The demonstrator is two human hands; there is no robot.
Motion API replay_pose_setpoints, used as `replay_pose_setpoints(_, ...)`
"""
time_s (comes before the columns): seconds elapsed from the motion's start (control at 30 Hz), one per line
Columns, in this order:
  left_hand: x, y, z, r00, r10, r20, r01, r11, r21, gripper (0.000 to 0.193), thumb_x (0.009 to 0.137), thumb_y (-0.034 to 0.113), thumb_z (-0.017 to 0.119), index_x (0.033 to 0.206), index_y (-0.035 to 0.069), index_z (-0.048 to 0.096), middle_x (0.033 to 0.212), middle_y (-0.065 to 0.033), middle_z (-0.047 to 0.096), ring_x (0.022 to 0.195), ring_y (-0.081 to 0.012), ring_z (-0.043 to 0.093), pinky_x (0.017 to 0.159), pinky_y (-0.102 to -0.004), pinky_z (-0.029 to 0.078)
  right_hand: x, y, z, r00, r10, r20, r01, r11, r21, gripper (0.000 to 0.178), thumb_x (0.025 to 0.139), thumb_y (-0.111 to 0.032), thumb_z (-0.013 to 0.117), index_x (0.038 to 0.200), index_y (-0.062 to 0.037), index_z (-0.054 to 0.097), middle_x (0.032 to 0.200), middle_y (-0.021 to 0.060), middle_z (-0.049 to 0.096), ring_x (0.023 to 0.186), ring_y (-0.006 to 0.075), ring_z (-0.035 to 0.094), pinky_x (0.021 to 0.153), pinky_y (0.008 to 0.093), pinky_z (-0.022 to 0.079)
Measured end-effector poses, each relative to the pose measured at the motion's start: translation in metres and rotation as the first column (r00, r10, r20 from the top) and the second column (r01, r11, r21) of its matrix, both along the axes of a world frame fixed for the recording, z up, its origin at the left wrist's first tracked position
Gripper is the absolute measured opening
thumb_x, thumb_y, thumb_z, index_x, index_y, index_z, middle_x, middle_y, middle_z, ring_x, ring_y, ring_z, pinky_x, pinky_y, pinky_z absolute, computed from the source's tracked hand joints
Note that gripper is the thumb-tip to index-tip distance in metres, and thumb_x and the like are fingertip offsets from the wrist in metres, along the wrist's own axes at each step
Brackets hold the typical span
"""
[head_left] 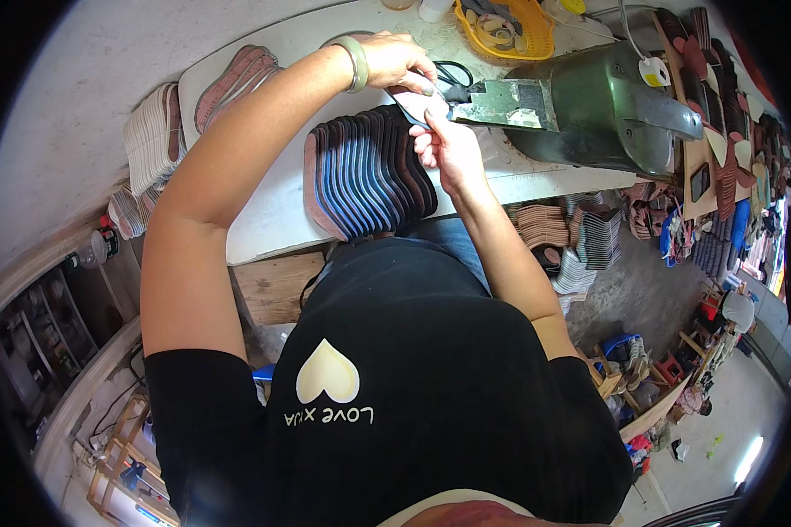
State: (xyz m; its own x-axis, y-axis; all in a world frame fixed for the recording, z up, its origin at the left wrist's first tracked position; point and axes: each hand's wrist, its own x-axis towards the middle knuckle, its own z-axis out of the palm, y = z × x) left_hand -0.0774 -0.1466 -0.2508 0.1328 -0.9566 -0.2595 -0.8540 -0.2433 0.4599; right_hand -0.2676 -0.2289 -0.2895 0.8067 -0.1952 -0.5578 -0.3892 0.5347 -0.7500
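A pale pinkish shoe insole [419, 107] with a dark edge lies under the head of a green industrial sewing machine [589, 105]. My left hand [398, 61], below a bangle [354, 63], reaches over from the far side with curled fingers gripping the insole's edge. From the near side, my right hand [448, 147] pinches it, thumb on top and fingers curled below. The needle area is partly hidden by the machine's arm and my fingers. Close to both hands, a long row of stacked insoles [369, 171] with blue-grey and brown edges rests on the white table [277, 215].
More insole stacks stand at the table's left, one pinkish [237, 83] and one whitish [152, 132]. A yellow basket [505, 31] of scraps sits at the back. Further stacks [549, 228] lie below the table's right edge. A phone [700, 182] rests on a board at the right.
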Motion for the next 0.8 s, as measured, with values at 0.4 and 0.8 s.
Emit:
replay_pose_setpoints(0.4,-0.041,0.029,-0.005,0.935,0.302,-0.187,-0.318,0.946,-0.065,0.032,0.089,0.027,0.054,0.118,0.013,0.057,0.091,-0.0158,0.064,0.08,-0.0272,0.062,0.074,-0.0349,0.047,-0.001,-0.015,0.012,0.997,0.062,-0.053,-0.071,0.978,-0.195,0.043,0.091,-0.037,0.052,0.077,0.0023,0.063,0.056,0.0039,0.059,0.041,0.0068,0.047,0.039,0.0183,0.032)
replay_pose_setpoints(0.8,-0.074,0.038,-0.024,0.782,0.52,-0.344,-0.595,0.788,-0.16,0.041,0.087,0.029,0.057,0.122,0.008,0.052,0.087,-0.0123,0.065,0.075,-0.018,0.062,0.071,-0.0285,0.049,-0.023,0.006,0.005,0.994,0.037,0.103,-0.015,0.977,-0.211,0.033,0.093,-0.027,0.051,0.082,0.0017,0.063,0.069,0.01,0.063,0.05,0.0138,0.056,0.049,0.0224,0.043)
